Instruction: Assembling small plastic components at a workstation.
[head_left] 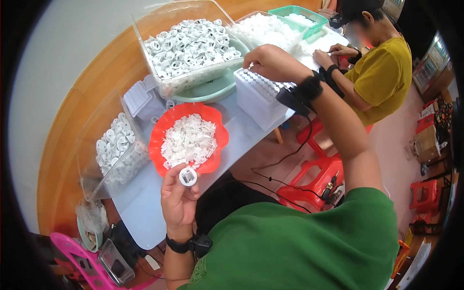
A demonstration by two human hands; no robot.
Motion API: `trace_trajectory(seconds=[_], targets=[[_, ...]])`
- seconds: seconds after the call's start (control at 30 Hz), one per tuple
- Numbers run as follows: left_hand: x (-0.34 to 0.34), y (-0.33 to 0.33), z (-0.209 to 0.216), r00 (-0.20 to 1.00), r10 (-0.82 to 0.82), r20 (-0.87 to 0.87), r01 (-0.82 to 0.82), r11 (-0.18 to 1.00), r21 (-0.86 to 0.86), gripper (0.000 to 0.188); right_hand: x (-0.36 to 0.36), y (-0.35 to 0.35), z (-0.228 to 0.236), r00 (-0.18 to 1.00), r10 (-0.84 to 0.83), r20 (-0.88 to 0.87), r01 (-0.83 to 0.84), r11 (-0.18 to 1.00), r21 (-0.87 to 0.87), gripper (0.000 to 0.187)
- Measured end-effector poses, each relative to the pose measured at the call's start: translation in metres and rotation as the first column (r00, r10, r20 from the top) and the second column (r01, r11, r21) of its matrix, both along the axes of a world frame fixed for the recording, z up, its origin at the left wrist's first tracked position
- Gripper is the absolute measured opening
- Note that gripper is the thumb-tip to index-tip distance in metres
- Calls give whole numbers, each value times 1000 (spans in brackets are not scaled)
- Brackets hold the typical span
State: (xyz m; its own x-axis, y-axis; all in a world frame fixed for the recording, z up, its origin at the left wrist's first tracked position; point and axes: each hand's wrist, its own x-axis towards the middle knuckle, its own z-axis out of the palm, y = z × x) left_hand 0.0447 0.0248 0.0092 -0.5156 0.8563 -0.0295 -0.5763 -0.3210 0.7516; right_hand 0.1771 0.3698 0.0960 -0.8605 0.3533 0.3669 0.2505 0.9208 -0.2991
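Observation:
My left hand (178, 198) grips a white round plastic part (188, 177) between thumb and fingers, its slotted face turned up. That hand is at the near rim of a red scalloped bowl (155, 145), which is filled with small flat white plastic pieces (189, 140). Out to the right, my right hand (270, 63) reaches over a white box (261, 104) packed with rows of small white pieces. Its fingers are bent down and closed at the box's far left corner; whatever lies between the fingertips is hidden.
A large clear bin (193, 79) of white parts sits in a pale green basin (212, 92). Another clear bin (121, 166) of round parts stands left. Beyond are a bin of white pieces (270, 30) and a green basket (299, 13). A person in yellow (386, 72) works at right near red stools (314, 179).

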Motion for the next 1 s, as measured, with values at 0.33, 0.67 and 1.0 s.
trace_trajectory(seconds=[0.33, 0.67, 1.0], targets=[[1, 4, -6, 995, 2, 96, -4, 1000, 19, 28, -24, 22, -14, 991, 52, 122, -76, 976, 202, 15], [5, 12, -17, 988, -117, 98, 108, 990, 93, 27, -35, 28, -17, 990, 33, 135, -67, 964, 256, 5], [5, 11, -18, 979, -143, 145, 124, 983, 135, 27, -23, -12, 20, 989, 105, 102, -114, 990, 83, 5]])
